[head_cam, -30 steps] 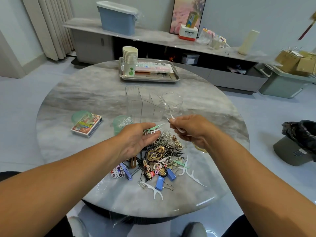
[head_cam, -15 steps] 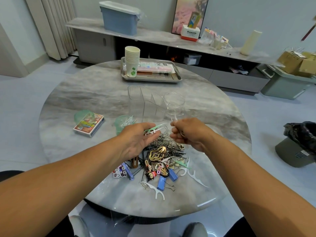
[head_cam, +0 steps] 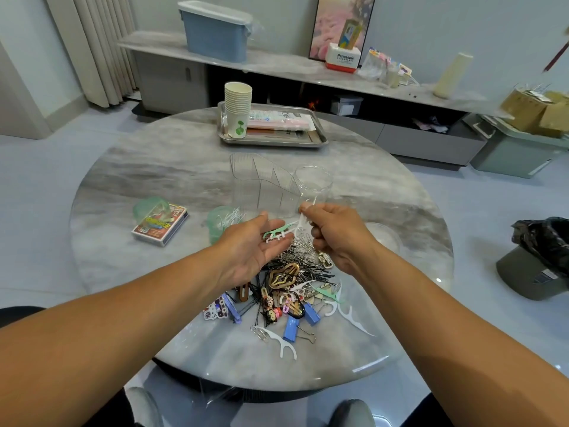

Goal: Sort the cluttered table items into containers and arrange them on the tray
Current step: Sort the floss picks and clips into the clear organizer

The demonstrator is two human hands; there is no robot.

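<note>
A pile of hair clips, bobby pins, binder clips, paper clips and floss picks (head_cam: 292,291) lies on the round marble table (head_cam: 154,167). My left hand (head_cam: 249,251) is held palm up over the pile's far edge, with green and white floss picks (head_cam: 277,232) lying across its straight fingers. My right hand (head_cam: 335,235) pinches a white floss pick (head_cam: 303,221) right beside them. Just beyond the hands stand a clear divided organizer (head_cam: 258,186) and a clear round jar (head_cam: 314,183). A steel tray (head_cam: 320,140) sits at the far side.
The tray holds a stack of paper cups (head_cam: 237,109) and flat packets. To the left lie a card box (head_cam: 160,224) with a green lid on it and a green cup of swabs (head_cam: 220,221). A clear lid (head_cam: 385,238) is to the right. A bin stands on the floor at the right.
My right hand has brought its white floss pick down and left, close to the picks on my left palm. The left hand has stayed in place.
</note>
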